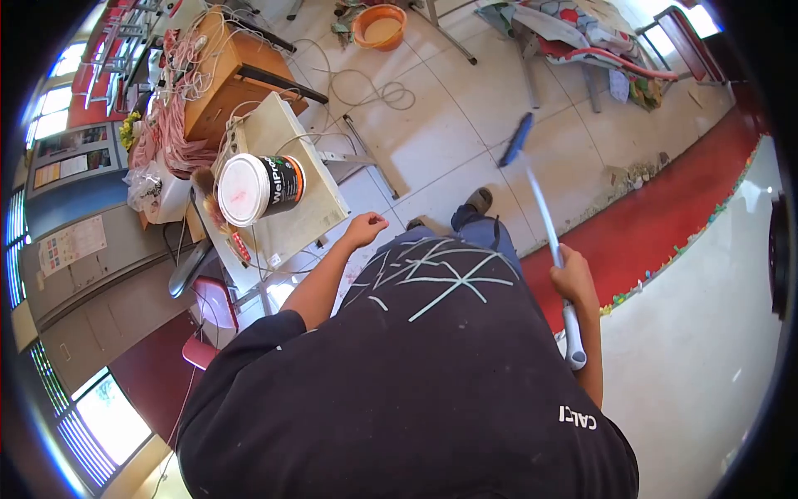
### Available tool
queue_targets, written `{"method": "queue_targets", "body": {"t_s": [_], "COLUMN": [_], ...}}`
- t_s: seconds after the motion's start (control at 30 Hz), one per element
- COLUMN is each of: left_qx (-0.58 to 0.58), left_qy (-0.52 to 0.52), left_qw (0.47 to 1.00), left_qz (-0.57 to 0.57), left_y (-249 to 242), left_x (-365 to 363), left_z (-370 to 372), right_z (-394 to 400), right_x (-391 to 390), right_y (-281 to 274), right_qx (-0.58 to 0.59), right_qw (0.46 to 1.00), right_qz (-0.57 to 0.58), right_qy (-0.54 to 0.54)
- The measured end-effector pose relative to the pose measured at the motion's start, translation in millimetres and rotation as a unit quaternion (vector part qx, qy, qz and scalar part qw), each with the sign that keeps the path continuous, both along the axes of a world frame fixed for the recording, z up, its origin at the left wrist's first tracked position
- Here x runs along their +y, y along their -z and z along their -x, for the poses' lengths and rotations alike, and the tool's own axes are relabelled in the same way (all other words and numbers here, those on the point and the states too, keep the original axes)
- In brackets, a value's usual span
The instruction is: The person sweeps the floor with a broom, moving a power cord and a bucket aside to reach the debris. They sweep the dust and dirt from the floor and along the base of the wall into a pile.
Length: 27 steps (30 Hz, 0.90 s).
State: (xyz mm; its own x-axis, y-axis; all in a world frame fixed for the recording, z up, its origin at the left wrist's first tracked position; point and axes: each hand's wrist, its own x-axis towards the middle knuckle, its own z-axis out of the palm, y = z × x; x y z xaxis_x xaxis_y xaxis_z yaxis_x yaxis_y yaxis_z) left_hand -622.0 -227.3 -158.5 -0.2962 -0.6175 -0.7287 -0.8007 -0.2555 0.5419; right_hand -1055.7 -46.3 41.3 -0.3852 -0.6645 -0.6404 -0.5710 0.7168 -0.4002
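My right hand (572,276) is wrapped round the pale grey handle of a long-handled broom (542,204). The handle slants up and away to a narrow blue head (517,140) at the tiled floor, beyond my feet. The lower end of the handle sticks out below my fist along my forearm. Loosely curled, with nothing visible in it, my left hand (366,229) hangs beside the corner of a cream-topped table (320,204). A white-lidded paint bucket (264,190) with a black label stands on that table.
A wooden cabinet (218,91) piled with cables stands left of the table. Loose cable (374,93) coils on the floor. An orange basin (380,29) sits farther off. Along the red-based wall (619,218) lies crumbled debris (636,176). A cloth-covered table (573,33) stands back right.
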Motion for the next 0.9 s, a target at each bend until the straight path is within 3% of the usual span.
{"method": "queue_targets", "body": {"t_s": [0.17,0.23,0.3,0.33,0.37,0.53,0.63,0.7,0.77,0.8,0.83,0.9], "left_qx": [-0.030,-0.040,-0.035,-0.042,-0.048,-0.068,-0.070,-0.029,0.005,0.008,0.005,-0.004], "left_qy": [-0.009,-0.027,-0.031,-0.037,-0.042,-0.052,-0.021,-0.044,-0.089,-0.104,-0.105,-0.102], "left_qw": [0.999,0.999,0.999,0.998,0.998,0.996,0.997,0.999,0.996,0.994,0.993,0.994], "left_qz": [0.000,-0.011,-0.022,-0.021,-0.019,-0.039,-0.024,-0.003,-0.030,-0.042,-0.045,-0.050], "left_y": [-36.9,-41.3,-45.6,-54.8,-66.9,-63.3,-37.2,-20.2,-1.0,8.1,20.4,46.0], "left_x": [5.5,18.0,29.0,34.7,41.0,82.2,100.8,112.1,126.2,129.1,133.4,141.3], "left_z": [9.2,-2.1,-18.3,-24.6,-29.8,-98.7,-160.1,-199.5,-242.8,-262.3,-283.0,-320.3], "right_z": [-9.2,-27.6,-58.2,-75.8,-97.8,-213.2,-266.3,-275.4,-287.3,-292.6,-290.1,-275.7], "right_x": [-66.3,-93.3,-121.7,-150.6,-170.4,-215.2,-169.8,-106.5,-31.9,3.9,30.5,119.1], "right_y": [28.4,82.2,173.7,159.4,167.3,249.0,276.1,242.8,235.7,221.5,194.7,242.0], "right_qx": [-0.166,-0.196,-0.182,-0.269,-0.238,-0.274,-0.280,-0.298,-0.237,-0.215,-0.197,-0.051], "right_qw": [0.985,0.972,0.953,0.952,0.953,0.955,0.958,0.952,0.970,0.975,0.979,0.984], "right_qz": [0.035,0.119,0.229,0.145,0.181,0.110,0.066,0.052,0.046,0.010,-0.035,0.151], "right_qy": [-0.008,-0.052,-0.084,-0.036,-0.051,-0.013,0.000,0.039,-0.008,0.049,0.038,-0.083]}}
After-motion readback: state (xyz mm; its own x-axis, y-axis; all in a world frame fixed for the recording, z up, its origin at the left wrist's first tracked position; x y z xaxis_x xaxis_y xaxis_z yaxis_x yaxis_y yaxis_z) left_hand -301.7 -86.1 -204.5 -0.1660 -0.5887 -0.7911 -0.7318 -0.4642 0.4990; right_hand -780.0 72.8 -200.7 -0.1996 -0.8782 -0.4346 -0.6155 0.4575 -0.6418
